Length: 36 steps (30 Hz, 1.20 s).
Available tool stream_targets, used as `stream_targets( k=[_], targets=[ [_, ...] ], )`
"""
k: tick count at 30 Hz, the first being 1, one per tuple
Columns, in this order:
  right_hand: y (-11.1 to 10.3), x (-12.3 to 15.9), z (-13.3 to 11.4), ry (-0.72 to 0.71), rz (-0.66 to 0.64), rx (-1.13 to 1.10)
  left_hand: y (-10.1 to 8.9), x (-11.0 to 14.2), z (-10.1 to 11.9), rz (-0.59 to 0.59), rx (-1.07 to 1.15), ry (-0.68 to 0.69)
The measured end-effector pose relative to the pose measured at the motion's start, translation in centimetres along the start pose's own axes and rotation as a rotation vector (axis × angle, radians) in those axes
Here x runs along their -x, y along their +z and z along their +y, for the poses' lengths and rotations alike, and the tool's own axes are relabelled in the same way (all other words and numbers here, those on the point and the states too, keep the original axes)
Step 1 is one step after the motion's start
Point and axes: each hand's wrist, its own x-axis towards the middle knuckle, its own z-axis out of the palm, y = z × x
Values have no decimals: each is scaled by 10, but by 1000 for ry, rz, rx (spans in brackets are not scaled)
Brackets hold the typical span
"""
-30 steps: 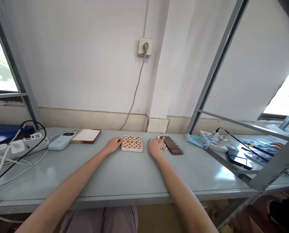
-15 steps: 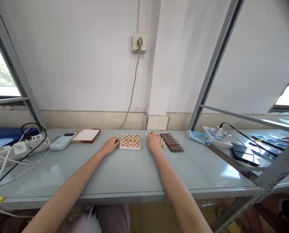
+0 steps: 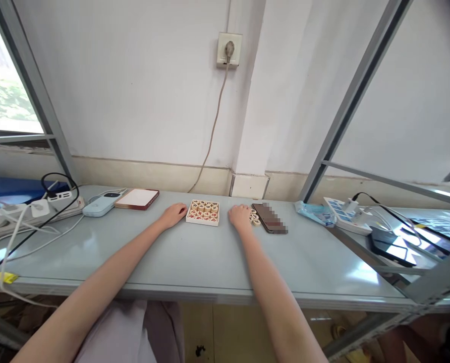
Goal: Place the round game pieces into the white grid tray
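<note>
Now we have our left hand, fingers curled, just beside the white tray of xiangqi pieces on the desk. Our right hand bends beside loose discs near the smartphone; whether either hand grips anything, we cannot tell.
</note>
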Motion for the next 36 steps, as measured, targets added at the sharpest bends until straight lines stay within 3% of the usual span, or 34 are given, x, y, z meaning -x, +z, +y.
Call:
stream_targets(
  k=[5,8,13,18,25,30,36],
  targets=[
    [-7,6,-8,-140,58,-73,1,0,3,-5,-67,-1],
    [-10,3,-13,-95,105,-77,0,-1,3,-7,-101,-34],
    [-10,-4,-15,-5,-1,-87,-1,-1,4,-19,-101,-16],
    [-11,-4,-13,6,-16,-81,1,-2,1,12,-67,22],
    [-5,-3,-10,-62,93,-102,0,0,4,34,-7,25],
    [-1,-13,-7,-129,204,-284,-1,0,6,0,-34,-18],
    [-17,-14,-18,-245,232,-680,-1,-5,6,-1,-12,29]
  ],
)
